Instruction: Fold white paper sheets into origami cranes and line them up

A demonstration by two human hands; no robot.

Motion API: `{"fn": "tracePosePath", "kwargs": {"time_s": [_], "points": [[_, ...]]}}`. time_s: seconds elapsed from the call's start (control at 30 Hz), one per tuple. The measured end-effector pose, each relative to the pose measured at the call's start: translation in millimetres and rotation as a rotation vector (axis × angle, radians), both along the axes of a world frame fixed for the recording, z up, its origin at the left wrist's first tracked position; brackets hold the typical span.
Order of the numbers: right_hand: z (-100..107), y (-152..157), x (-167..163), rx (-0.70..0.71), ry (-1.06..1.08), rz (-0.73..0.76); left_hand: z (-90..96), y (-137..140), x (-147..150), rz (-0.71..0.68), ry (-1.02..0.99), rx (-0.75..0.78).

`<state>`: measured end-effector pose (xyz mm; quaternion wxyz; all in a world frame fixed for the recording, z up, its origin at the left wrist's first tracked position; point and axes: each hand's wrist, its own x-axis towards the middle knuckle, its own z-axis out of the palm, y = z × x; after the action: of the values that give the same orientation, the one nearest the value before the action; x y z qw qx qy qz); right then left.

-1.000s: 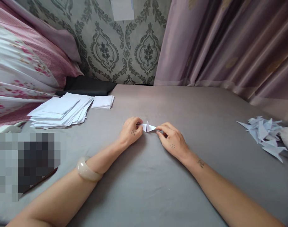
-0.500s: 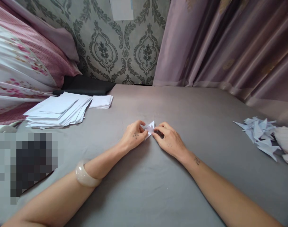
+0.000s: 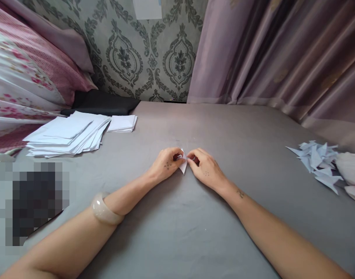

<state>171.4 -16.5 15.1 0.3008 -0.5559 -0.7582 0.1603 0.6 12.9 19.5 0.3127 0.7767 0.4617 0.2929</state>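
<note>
A small piece of white folded paper [image 3: 183,167] with pointed corners stands between my hands, over the middle of the grey sheet. My left hand [image 3: 168,163] pinches its left side between thumb and fingers, and the fingers cover part of it. At the paper's right edge, my right hand [image 3: 205,169] has its thumb and forefinger pressed together on a tip. The paper's lower corner points down towards me. A pale bangle [image 3: 105,211] circles my left forearm.
At the left lie a large stack of white paper sheets [image 3: 63,135] and a smaller stack [image 3: 122,123]. Behind them is a black cloth item [image 3: 104,102]. Folded paper cranes [image 3: 318,159] are heaped at the right beside a whitish bundle [image 3: 350,172]. Curtains [image 3: 241,50] hang behind.
The folded paper has turned, so its lower corner now points down and less of its upper part shows. My right hand has moved slightly left, closer to my left hand.
</note>
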Motion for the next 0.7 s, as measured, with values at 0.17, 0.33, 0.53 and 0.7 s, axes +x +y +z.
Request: {"fn": "tracePosePath", "kwargs": {"time_s": [0.17, 0.33, 0.53, 0.7], "points": [[-0.1, -4.4, -2.8, -0.005, 0.138, -0.025, 2.5, -1.7, 0.1, 0.012, 0.005, -0.017], [0.5, -4.4, -4.3, -0.026, 0.140, -0.036, 4.5, -3.1, -1.0, 0.026, 0.006, -0.022], [2.5, -5.2, -5.5, -0.048, 0.152, -0.056, 4.6, -3.0, -1.5, 0.026, 0.008, -0.035], [0.6, -2.1, -5.4, -0.074, 0.148, -0.060, 3.1, -2.2, -1.9, 0.019, 0.029, 0.003]]}}
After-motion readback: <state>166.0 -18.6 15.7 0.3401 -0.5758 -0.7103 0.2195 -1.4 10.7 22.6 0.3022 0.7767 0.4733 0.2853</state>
